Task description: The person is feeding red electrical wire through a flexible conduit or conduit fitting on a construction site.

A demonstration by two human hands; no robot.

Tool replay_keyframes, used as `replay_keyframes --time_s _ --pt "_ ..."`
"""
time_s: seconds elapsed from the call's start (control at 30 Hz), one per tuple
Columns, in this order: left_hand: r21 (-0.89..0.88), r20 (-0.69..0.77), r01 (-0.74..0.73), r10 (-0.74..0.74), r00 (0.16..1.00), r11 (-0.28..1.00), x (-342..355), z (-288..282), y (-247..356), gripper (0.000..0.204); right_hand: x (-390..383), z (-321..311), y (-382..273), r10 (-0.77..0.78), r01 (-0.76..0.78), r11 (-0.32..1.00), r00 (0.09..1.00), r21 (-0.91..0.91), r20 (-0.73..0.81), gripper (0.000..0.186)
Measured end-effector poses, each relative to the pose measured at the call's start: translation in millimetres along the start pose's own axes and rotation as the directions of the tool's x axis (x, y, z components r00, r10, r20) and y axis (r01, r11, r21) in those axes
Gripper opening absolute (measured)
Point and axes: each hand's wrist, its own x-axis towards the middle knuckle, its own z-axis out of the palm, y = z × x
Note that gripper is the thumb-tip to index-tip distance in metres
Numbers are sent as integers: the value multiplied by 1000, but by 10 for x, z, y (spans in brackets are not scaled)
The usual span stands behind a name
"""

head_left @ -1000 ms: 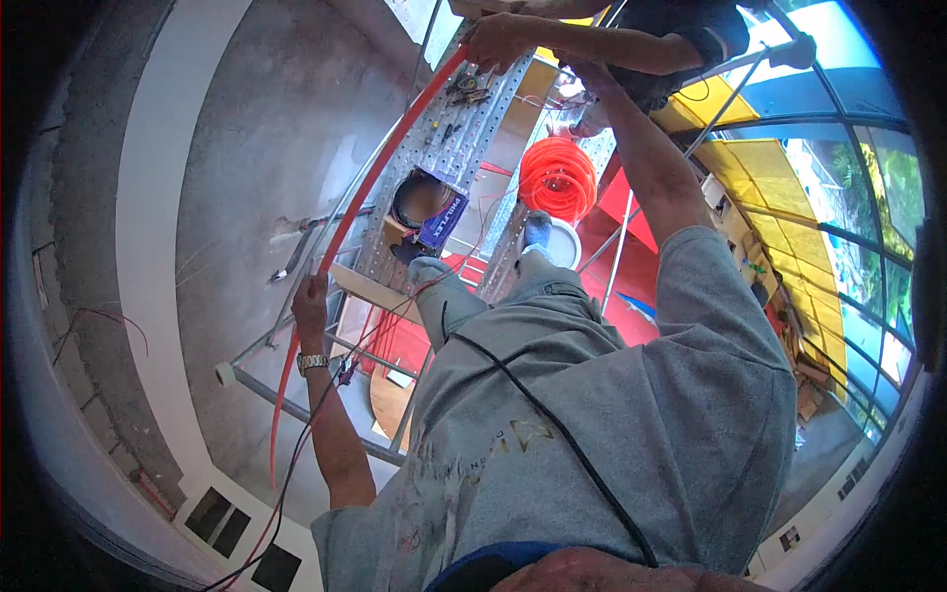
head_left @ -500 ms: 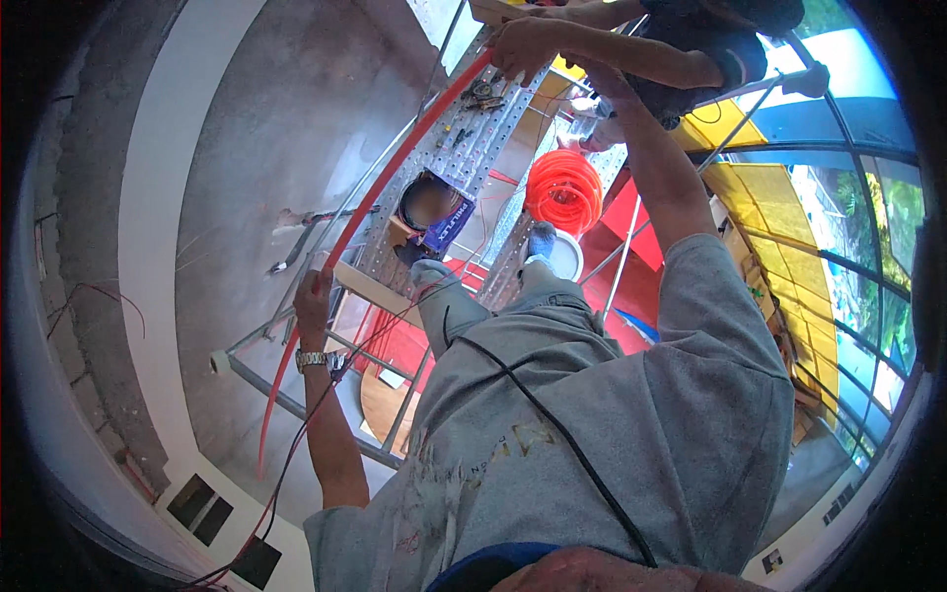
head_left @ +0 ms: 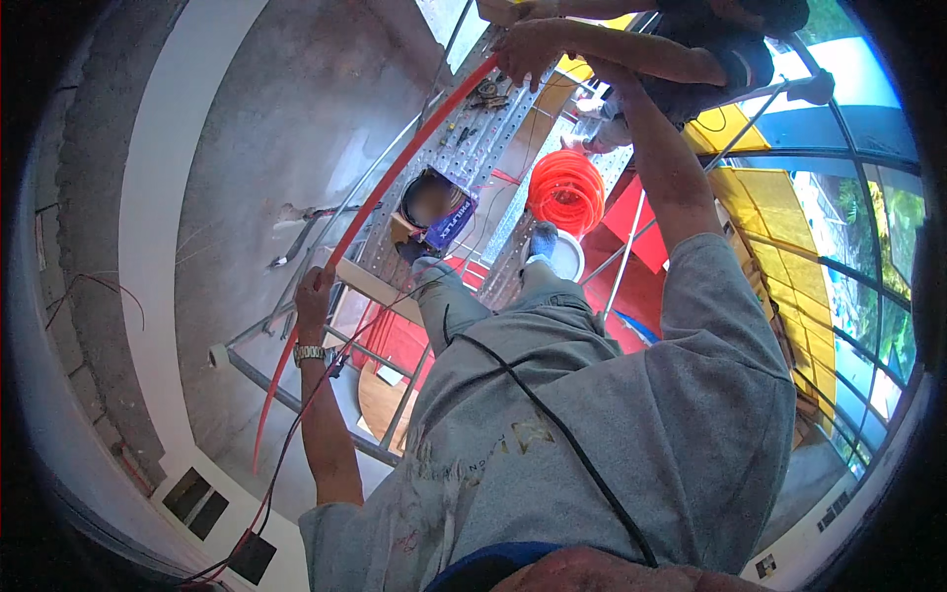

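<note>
A long red-orange flexible tube (head_left: 409, 153) curves from the top middle down past the left of my body. My left hand (head_left: 314, 290), with a watch on its wrist, is closed around its lower part, and the free tail hangs below. At the upper end, a co-worker's hand (head_left: 526, 47) is at the tube. My right arm reaches up to the same spot; my right hand (head_left: 614, 75) is partly hidden behind the co-worker's forearm, so its fingers do not show. Thin dark and red wires (head_left: 296, 434) pass by my left wrist.
I stand on perforated metal scaffold planks (head_left: 473, 148). On and beside them are a coil of orange tubing (head_left: 566, 192), a white round lid or bucket (head_left: 566, 259), a purple box (head_left: 452, 225) with coiled black wire and small tools (head_left: 486, 96). Scaffold rails (head_left: 296, 403) flank the left; yellow sheeting (head_left: 784, 266) stands right.
The tube and my left hand have shifted slightly, the tube's upper end a little to the right. My left hand stays closed around the tube.
</note>
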Motion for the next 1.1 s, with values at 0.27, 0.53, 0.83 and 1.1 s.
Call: replay_keyframes --time_s 0.27,0.53,0.83,1.1 --pt "-130 154 32 -12 988 991 40 14 -4 55 -147 -213 -477 45 -47 998 998 39 42 37" --pt "-232 273 153 -87 958 961 -1 -71 -127 45 -29 -295 -1109 55 -75 993 977 92 205 37" --pt "-259 388 253 -140 911 932 2 -108 57 39 126 -480 -1498 72 -100 992 952 80 298 39" --pt "-237 377 198 -98 921 951 -77 -83 90 43 302 -423 -1618 93 -140 985 925 103 368 41"
